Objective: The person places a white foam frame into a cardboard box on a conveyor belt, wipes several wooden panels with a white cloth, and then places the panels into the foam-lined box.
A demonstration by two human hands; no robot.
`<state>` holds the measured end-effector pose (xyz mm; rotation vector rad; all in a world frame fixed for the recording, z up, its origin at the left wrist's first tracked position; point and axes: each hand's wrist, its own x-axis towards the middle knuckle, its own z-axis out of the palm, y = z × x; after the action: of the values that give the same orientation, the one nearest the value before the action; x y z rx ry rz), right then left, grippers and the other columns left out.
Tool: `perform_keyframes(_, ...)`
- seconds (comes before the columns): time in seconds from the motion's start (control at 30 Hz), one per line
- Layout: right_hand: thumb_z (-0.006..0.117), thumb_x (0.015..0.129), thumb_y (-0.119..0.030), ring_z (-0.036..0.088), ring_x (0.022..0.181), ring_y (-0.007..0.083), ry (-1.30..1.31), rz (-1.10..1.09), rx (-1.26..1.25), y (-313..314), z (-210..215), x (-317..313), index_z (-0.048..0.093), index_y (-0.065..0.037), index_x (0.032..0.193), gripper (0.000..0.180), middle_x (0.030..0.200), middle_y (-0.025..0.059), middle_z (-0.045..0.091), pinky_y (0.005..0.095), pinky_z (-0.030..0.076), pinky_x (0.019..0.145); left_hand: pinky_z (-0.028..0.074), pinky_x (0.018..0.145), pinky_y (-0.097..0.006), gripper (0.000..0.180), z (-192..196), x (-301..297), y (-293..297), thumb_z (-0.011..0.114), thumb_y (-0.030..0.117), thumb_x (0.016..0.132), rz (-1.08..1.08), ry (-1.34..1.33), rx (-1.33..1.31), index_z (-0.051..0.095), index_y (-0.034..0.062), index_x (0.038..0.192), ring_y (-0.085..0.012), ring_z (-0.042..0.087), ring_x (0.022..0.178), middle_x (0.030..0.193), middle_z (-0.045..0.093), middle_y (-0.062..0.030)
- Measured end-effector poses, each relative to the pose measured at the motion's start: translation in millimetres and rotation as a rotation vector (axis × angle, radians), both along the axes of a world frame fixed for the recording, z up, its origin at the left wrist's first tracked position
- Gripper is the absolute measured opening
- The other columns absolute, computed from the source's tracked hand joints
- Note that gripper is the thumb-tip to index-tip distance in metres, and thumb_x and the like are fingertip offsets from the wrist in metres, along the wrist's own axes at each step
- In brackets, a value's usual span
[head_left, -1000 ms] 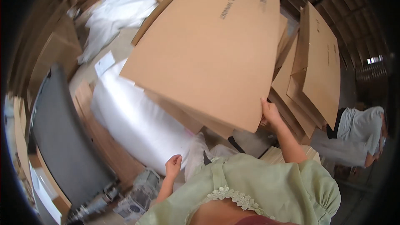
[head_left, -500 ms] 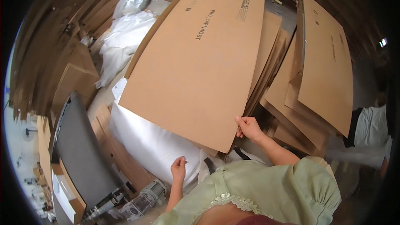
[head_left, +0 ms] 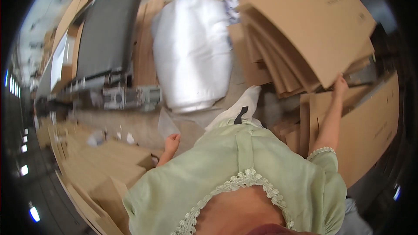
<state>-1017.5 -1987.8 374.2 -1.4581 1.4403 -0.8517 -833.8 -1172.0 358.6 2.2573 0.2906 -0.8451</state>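
The large cardboard panel (head_left: 309,21) lies ahead of me and to my right. Its long axis runs from the far left to the near right, so its near short edge faces my right side. Several brown cardboard layers (head_left: 278,67) fan out beneath its left edge.

My right hand (head_left: 341,84) is at that near short edge, just beside the near corner. Its fingers are closed on the edge; whether they grip the panel alone or a layer below as well, I cannot tell. From this hand, the bulk of the panel extends forward and to the left. My right arm is outstretched toward it.

My left hand (head_left: 172,141) is well apart from the panel, low and to the left, in front of my body. Its fingers are curled in, with nothing visible in them. A sheet of translucent film (head_left: 167,122) lies just beyond it. My right hand is therefore the nearer one and the only one in contact with the panel.

Further out, a white wrapped bundle (head_left: 191,56) lies to the left of the panel. Left of the bundle is a dark grey belt (head_left: 109,30). More cardboard (head_left: 370,132) stands to the right of my right forearm.
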Motion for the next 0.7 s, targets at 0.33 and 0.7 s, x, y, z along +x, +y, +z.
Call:
perform_keyframes(0.33, 0.057, 0.083, -0.041, 0.047, 0.046, 0.0134, 0.095, 0.043, 0.111, -17, 39, 21, 0.055, -0.001, 0.088, 0.041, 0.061, 0.0046, 0.053, 0.0258, 0.036, 0.040, 0.045, 0.080, -0.037, 0.042, 28, -57, 15, 0.057, 0.037, 0.079, -0.379, 0.413, 0.120, 0.063, 0.0026, 0.103, -0.0317, 0.059, 0.096, 0.100, 0.062, -0.0197)
perform_keyframes(0.7, 0.050, 0.087, -0.019, 0.044, 0.044, 0.0117, 0.225, 0.346, 0.388, 321, -106, -83, 0.050, -0.011, 0.072, 0.017, 0.056, 0.0015, 0.049, 0.0252, 0.036, 0.039, 0.045, 0.076, -0.028, 0.032, 38, 38, -33, 0.059, 0.028, 0.085, -0.204, 0.109, -0.123, 0.062, 0.0001, 0.101, -0.0134, 0.057, 0.083, 0.093, 0.064, -0.0075)
